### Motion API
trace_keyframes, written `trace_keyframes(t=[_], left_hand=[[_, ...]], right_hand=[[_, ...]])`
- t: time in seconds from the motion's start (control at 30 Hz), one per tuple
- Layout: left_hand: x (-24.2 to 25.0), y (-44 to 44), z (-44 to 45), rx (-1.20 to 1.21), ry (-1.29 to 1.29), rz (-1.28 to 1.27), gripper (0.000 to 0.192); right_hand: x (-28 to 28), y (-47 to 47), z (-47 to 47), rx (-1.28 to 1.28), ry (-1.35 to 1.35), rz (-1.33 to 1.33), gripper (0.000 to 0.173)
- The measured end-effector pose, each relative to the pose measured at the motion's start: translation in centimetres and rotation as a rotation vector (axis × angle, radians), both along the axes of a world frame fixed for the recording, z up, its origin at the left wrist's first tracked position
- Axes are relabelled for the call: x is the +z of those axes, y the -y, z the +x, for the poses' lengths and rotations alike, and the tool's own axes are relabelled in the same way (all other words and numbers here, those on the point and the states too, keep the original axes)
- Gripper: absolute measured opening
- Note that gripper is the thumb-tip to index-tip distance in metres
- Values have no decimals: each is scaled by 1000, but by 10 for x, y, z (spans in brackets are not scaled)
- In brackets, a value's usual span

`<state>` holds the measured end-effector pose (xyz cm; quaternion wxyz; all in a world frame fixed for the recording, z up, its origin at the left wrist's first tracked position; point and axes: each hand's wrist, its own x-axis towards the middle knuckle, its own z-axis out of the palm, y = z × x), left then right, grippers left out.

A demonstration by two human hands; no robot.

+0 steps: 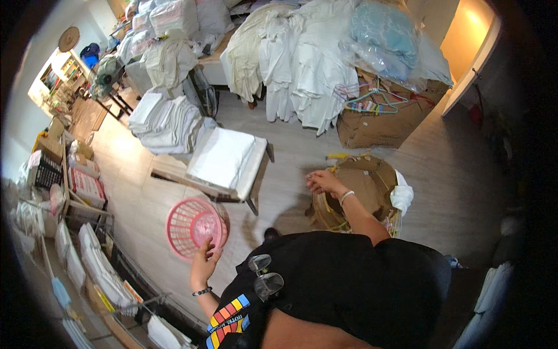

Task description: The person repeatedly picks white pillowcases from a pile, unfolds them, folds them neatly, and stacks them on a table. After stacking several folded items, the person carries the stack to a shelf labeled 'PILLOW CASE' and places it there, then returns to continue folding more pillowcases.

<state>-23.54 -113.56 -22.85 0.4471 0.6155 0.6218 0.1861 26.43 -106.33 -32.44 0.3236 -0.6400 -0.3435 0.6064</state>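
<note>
My left hand (205, 259), with a dark beaded bracelet at its wrist, is held at the near rim of a pink plastic basket (173, 227); its fingers are apart and nothing is seen in it. Over the left edge of a round woven basket (322, 209) is my right hand (321, 182), a white band at its wrist. Its fingers are partly curled, and whether they hold something small is unclear. Brown cardboard (364, 187) lines the round basket, and a white cloth (402, 194) hangs over its right rim. A folded white cloth (222, 157) lies flat on a low bench (257, 168).
Folded white linens (168, 122) are piled behind the bench. White cloths (305, 78) drape over a table beyond, beside a large cardboard box (370, 126) with hangers (377, 104). Shelving with folded cloth (102, 270) runs along the left. A fan (107, 76) stands at the back left.
</note>
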Motion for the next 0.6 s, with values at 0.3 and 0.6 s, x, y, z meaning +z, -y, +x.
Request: trace_keyframes(t=[0.3,0.6], left_hand=[[27,-185,22,-81,82,237,50],[-28,-281,74,19,279,65,54]], right_hand=[[-21,-88,1,137,234,-70,31],[-48,-208,85,569,543,-244,35]])
